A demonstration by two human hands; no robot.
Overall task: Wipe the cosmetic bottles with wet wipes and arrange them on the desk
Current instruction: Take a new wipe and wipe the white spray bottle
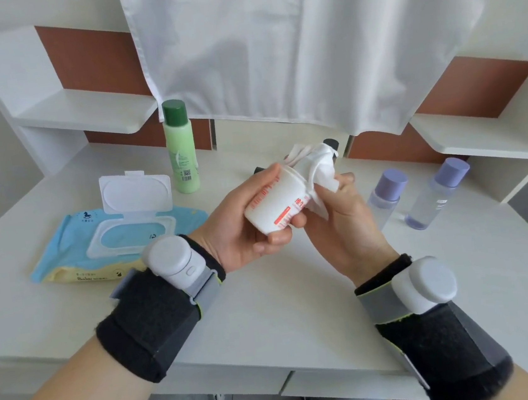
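My left hand [245, 221] grips a white bottle with red print [273, 203], held tilted above the desk. My right hand [337, 221] pinches a white wet wipe [317, 170] that is wrapped over the bottle's upper end. A green bottle with a dark green cap [180, 150] stands upright at the back of the desk. Two clear bottles with purple caps [387, 194] [436, 193] stand at the right. A dark object [332, 143] shows partly behind the wipe.
A blue pack of baby wipes [106, 244] lies at the left with its lid flipped open. A white cloth [288, 49] hangs over the back of the white desk [285, 312]. Shelves [81, 112] flank both sides.
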